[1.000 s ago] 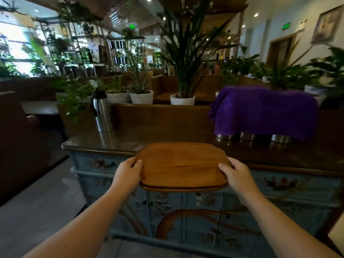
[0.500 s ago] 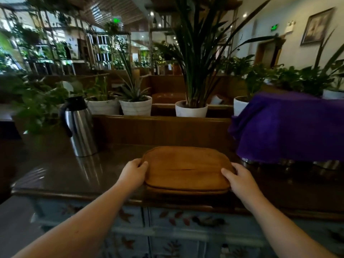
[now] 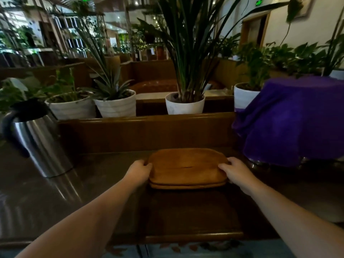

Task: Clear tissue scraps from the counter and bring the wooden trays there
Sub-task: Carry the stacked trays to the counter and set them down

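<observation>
Wooden trays [image 3: 188, 167], seemingly 2, on counter [image 3: 104, 185]

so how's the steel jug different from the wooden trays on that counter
The steel jug stands tall and upright at the counter's left; the wooden trays lie flat, stacked, mid-counter. The jug is shiny metal with a black top; the trays are matte brown wood. Nobody touches the jug; the left hand and right hand grip the trays' ends. Both rest on the counter.
</observation>
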`<action>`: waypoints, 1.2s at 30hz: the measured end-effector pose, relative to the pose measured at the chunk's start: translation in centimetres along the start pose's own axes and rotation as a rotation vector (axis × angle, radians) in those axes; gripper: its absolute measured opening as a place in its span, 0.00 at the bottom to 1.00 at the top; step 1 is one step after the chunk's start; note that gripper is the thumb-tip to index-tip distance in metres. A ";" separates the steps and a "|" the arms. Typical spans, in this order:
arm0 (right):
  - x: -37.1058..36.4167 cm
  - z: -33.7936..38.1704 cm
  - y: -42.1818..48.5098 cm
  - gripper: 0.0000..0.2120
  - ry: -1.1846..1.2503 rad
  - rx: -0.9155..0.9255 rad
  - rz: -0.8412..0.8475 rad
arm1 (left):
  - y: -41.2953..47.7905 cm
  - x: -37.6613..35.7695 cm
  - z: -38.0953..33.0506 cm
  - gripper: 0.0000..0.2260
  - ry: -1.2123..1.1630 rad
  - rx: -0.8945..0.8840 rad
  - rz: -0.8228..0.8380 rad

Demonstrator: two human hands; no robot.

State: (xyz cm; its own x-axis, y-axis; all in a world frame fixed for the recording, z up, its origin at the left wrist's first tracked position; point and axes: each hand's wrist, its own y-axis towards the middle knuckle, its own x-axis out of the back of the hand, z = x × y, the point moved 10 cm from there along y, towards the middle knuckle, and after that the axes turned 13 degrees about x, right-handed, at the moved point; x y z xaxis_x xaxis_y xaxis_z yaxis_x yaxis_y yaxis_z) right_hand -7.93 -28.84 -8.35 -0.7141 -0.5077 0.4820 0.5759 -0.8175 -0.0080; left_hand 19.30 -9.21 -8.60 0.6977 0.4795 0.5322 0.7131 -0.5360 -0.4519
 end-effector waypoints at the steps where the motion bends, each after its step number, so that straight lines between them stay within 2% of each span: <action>1: 0.0 0.0 0.7 0.17 -0.003 0.002 0.008 | 0.6 -0.2 -0.3 0.13 0.011 0.006 -0.002; 6: -0.3 -0.8 3.5 0.21 -0.036 -0.016 0.041 | 2.4 -0.5 -2.2 0.13 0.080 -0.012 -0.056; 13: -0.4 -1.8 5.3 0.24 -0.089 -0.014 0.071 | 3.6 -1.4 -2.3 0.08 0.065 0.027 -0.026; 17: -0.7 -2.1 5.8 0.28 -0.210 -0.005 0.100 | 3.9 -1.7 -1.7 0.08 0.092 0.039 -0.029; 25: -1.0 -1.3 6.2 0.23 -0.480 0.042 0.149 | 4.3 -2.2 -1.2 0.08 0.176 0.056 -0.035; 33: -1.1 -0.7 6.3 0.20 -0.513 0.067 0.153 | 3.9 -2.6 -2.5 0.09 0.493 0.029 -0.003; 36: -1.3 -0.6 6.3 0.18 -0.542 0.077 0.149 | 3.8 -2.6 -2.6 0.08 0.493 0.028 -0.002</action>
State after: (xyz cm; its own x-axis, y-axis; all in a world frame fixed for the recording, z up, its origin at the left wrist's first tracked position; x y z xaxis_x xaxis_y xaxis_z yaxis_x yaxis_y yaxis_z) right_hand -3.65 -33.50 -9.53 -0.3281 -0.3874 0.8616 0.6968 -0.7150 -0.0561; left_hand 19.99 -14.31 -9.85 0.5856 0.0916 0.8054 0.7207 -0.5136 -0.4656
